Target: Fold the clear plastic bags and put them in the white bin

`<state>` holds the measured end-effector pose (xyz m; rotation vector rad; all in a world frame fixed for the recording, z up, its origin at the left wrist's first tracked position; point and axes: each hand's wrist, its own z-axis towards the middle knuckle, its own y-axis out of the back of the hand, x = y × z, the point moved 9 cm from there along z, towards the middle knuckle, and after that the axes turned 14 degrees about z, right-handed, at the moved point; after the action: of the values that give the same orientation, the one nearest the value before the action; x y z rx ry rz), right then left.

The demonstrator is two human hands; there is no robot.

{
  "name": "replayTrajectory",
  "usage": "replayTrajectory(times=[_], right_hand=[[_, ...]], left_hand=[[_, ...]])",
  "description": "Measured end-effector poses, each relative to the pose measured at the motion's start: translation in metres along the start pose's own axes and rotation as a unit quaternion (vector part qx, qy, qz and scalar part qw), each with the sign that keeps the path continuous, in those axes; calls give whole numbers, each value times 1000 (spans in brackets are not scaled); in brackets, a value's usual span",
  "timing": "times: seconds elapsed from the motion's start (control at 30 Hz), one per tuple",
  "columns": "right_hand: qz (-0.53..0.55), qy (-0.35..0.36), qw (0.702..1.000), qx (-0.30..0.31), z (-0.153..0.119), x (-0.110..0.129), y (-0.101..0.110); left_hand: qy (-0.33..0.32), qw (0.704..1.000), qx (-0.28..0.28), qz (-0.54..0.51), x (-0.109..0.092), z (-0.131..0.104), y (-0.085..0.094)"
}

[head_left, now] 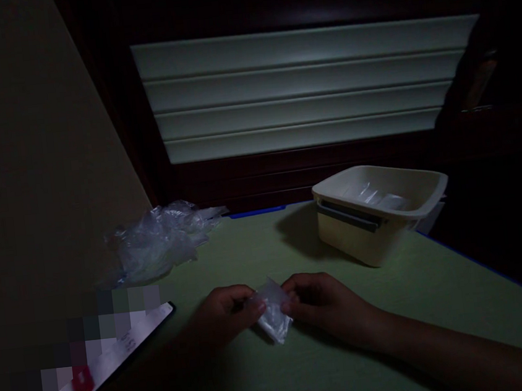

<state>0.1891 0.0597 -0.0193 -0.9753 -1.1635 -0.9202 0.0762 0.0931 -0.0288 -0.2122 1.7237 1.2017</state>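
Observation:
Between my two hands is a small folded clear plastic bag (275, 318), held just over the green tabletop (248, 246). My left hand (229, 314) pinches its left side between thumb and fingers. On the right side, my right hand (316, 301) grips it the same way. One pointed corner sticks up between the fingertips, and the lower part hangs toward me. Dim light hides whether anything lies inside the bag.
At the back left lies a heap of crumpled clear plastic bags (163, 240). A cream plastic basin (359, 244) with a grey handle stands back right, clear plastic inside. A lit phone or tablet (131, 343), partly pixelated, lies front left. Behind the table is a slatted panel (296, 83).

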Motion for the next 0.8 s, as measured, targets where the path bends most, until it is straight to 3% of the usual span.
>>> replayTrajectory(times=[0.27,0.47,0.67,0.73,0.8], right_hand=[[20,21,999,-17,2,1,4],[-120,64,990,-34,-2,24,5],[-293,177,939,-20,-12,65,1],[-331,230,915,-24,-17,81,4],[-368,291,882,-44,-25,103,10]], left_hand=[[-28,997,-19,64,-5,-1,2],[-45,989,-38,133,-8,0,4],[-51,985,-41,157,-12,-3,4],[-103,971,-82,197,-23,-7,6],[-197,939,-129,252,-41,-17,4]])
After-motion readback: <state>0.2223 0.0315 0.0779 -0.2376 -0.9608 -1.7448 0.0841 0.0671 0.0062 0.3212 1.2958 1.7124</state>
